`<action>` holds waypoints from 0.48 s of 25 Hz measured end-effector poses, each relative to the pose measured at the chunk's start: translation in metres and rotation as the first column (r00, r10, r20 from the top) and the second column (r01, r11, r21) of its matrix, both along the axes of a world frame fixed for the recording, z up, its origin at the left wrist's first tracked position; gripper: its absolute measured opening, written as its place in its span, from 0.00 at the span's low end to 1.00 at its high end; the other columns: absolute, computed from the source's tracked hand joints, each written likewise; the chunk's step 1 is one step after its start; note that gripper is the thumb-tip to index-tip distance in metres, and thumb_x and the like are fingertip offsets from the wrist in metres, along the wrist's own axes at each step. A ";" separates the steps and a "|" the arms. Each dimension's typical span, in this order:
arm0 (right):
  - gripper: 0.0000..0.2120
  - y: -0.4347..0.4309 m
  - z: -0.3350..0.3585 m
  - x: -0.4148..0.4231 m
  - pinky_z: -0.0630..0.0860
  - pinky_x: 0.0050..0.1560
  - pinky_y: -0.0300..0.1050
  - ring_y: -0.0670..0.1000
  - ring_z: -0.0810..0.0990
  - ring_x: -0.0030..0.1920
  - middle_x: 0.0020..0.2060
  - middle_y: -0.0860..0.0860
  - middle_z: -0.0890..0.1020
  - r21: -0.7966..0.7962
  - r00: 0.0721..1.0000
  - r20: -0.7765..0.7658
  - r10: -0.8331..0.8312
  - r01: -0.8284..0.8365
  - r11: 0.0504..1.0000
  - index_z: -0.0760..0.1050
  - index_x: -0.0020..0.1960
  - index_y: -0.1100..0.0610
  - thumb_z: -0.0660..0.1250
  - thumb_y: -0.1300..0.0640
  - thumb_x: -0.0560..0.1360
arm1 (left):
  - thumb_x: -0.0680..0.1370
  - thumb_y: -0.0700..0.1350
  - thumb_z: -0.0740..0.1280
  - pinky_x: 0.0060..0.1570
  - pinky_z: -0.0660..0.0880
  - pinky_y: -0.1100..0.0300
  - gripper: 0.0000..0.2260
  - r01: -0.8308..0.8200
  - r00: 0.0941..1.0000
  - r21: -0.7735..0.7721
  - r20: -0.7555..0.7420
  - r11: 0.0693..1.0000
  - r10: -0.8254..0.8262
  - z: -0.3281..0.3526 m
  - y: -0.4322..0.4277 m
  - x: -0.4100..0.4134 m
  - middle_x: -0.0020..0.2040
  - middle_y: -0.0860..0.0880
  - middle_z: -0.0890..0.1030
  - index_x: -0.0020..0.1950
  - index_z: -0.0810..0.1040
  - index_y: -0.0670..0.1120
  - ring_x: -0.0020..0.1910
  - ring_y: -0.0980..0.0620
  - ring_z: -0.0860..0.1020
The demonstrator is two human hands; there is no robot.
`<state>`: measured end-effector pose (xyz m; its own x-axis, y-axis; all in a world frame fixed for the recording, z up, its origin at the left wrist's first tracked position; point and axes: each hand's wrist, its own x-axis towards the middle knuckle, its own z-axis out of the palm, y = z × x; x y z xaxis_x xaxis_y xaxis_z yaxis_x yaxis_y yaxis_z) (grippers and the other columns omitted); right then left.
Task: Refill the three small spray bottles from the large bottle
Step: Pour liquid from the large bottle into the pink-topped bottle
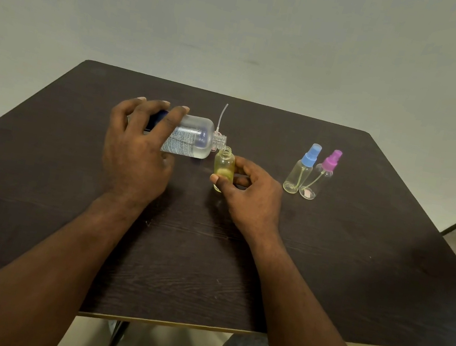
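1. Pouring looks to be the step in hand: the large bottle (193, 139) is tipped almost flat over the table (358, 255), and its bare threaded neck meets the mouth of the yellow bottle (223, 169), which stands upright near the table's middle
2. The left hand (136, 151) grips the large bottle's rear half from above, with the fingers (179, 116) spread and curled over its top; the thumb is hidden
3. The right hand (249, 197) pinches the yellow bottle low down between the thumb (219, 182) and curled fingertips, leaving the mouth free
4. The large bottle is clear, round-shouldered plastic with a printed label, and it is partly full of clear liquid. It is probably the heaviest thing here, its walls likely yield to a squeeze, and its smooth skin could slip if wet, so a broad hold round the body suits it
5. The yellow bottle is a small, thin, tinted cylinder with a narrow neck. It is likely light and easy to tip, so it is best braced near the base; the narrow mouth invites spills
6. The blue bottle (300, 173) and pink bottle (321, 178) stand upright side by side, well right of both hands. They are capped, with clear bodies and dip tubes showing; how full they are I cannot tell
7. A spray head (218, 129) lies behind the large bottle's neck, its thin tube pointing away. The tabletop is dark, matte wood grain
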<state>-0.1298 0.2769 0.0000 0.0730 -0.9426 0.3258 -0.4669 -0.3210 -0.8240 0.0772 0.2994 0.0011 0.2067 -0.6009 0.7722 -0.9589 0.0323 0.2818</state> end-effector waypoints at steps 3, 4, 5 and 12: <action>0.23 -0.001 -0.001 0.000 0.85 0.55 0.44 0.40 0.85 0.53 0.56 0.43 0.87 0.005 1.000 -0.003 0.000 0.000 1.000 0.82 0.66 0.48 0.81 0.50 0.73 | 0.72 0.36 0.73 0.59 0.78 0.45 0.34 -0.003 1.000 0.002 0.000 1.000 0.003 0.000 -0.001 0.000 0.73 0.49 0.74 0.77 0.74 0.55 0.72 0.41 0.66; 0.23 0.000 -0.001 0.000 0.85 0.55 0.44 0.40 0.85 0.53 0.56 0.43 0.87 0.006 1.000 -0.004 0.002 -0.002 1.000 0.82 0.67 0.48 0.80 0.50 0.73 | 0.72 0.36 0.73 0.59 0.78 0.44 0.34 -0.001 1.000 0.001 -0.001 1.000 0.001 0.000 -0.001 0.000 0.72 0.49 0.74 0.77 0.74 0.55 0.72 0.41 0.66; 0.23 0.000 0.000 0.000 0.85 0.55 0.44 0.40 0.85 0.53 0.56 0.43 0.87 0.005 1.000 -0.006 0.003 -0.003 1.000 0.82 0.67 0.48 0.80 0.50 0.73 | 0.72 0.36 0.73 0.59 0.78 0.44 0.34 0.002 1.000 -0.002 -0.001 1.000 -0.002 0.000 -0.001 0.000 0.72 0.49 0.74 0.77 0.74 0.55 0.72 0.41 0.66; 0.23 0.000 0.001 0.000 0.84 0.55 0.43 0.40 0.85 0.52 0.56 0.43 0.86 0.002 1.000 0.000 0.004 -0.004 1.000 0.82 0.66 0.47 0.80 0.50 0.73 | 0.72 0.36 0.73 0.58 0.78 0.43 0.34 0.001 1.000 -0.002 -0.001 1.000 -0.001 0.000 -0.001 0.001 0.72 0.48 0.74 0.77 0.74 0.55 0.72 0.41 0.66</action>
